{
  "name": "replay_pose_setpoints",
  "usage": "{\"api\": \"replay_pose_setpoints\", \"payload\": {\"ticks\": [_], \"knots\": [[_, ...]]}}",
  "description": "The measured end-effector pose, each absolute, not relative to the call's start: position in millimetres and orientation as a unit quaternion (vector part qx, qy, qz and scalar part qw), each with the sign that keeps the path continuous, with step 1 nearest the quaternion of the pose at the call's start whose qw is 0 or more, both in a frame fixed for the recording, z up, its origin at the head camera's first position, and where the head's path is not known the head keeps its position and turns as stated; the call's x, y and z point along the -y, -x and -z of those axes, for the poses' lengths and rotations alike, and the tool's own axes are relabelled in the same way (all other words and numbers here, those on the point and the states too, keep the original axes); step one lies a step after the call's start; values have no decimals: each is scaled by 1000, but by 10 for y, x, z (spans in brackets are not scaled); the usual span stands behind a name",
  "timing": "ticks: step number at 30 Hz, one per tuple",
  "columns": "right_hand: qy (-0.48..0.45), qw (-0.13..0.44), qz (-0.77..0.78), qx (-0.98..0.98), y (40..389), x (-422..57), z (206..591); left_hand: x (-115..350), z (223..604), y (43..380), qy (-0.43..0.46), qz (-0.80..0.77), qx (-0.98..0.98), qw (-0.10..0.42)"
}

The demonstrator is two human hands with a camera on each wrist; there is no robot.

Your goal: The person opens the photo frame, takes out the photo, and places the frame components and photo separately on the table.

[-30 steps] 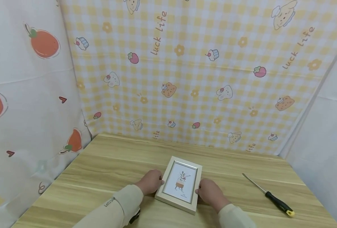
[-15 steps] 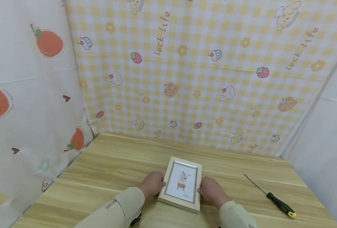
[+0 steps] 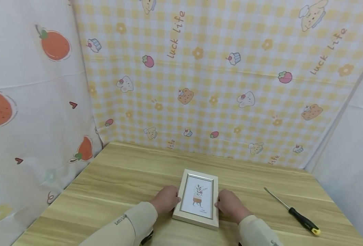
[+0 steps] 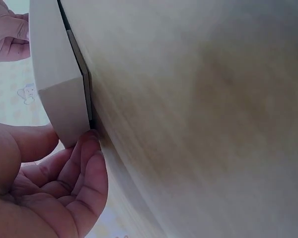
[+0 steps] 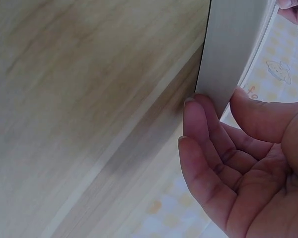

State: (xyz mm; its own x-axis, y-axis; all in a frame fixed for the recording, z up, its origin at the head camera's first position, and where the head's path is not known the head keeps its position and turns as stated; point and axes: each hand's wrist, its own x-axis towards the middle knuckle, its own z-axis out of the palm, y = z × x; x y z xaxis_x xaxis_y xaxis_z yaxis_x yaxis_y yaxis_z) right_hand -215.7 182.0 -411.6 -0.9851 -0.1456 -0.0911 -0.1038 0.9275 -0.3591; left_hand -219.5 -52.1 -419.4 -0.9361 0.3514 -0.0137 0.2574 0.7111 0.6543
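A pale wooden picture frame [image 3: 196, 199] lies face up at the front middle of the table, its print of a plant in a legged pot showing. My left hand [image 3: 166, 199] pinches its left side, thumb above and curled fingers below, as the left wrist view shows at the frame's edge [image 4: 62, 91]. On the opposite side, my right hand [image 3: 230, 204] grips the right edge in the same way. In the right wrist view, the thumb sits at the top of the frame's side [image 5: 228, 54] and the fingertips reach its lower edge.
A screwdriver [image 3: 302, 218] with a black and yellow handle lies on the wooden table [image 3: 132, 171], right of my right hand. A yellow checked cloth [image 3: 212, 75] hangs behind the table. White printed cloth [image 3: 46, 82] hangs on the left.
The picture frame has turned slightly and shifted a little to the right in the head view, with both hands keeping hold of it. The head view itself has shifted slightly.
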Motion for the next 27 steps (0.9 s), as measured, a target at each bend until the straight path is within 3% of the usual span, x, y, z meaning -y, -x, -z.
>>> {"api": "replay_pose_setpoints", "payload": {"ticks": [19,27], "knots": [[19,60,242,-968,2099,-1863,4081,647,4186,2306,-183,-353,-914,82],[49,45,239,-969,2046,-1884,4136,654,4161,2286,-193,-350,-912,93]]}}
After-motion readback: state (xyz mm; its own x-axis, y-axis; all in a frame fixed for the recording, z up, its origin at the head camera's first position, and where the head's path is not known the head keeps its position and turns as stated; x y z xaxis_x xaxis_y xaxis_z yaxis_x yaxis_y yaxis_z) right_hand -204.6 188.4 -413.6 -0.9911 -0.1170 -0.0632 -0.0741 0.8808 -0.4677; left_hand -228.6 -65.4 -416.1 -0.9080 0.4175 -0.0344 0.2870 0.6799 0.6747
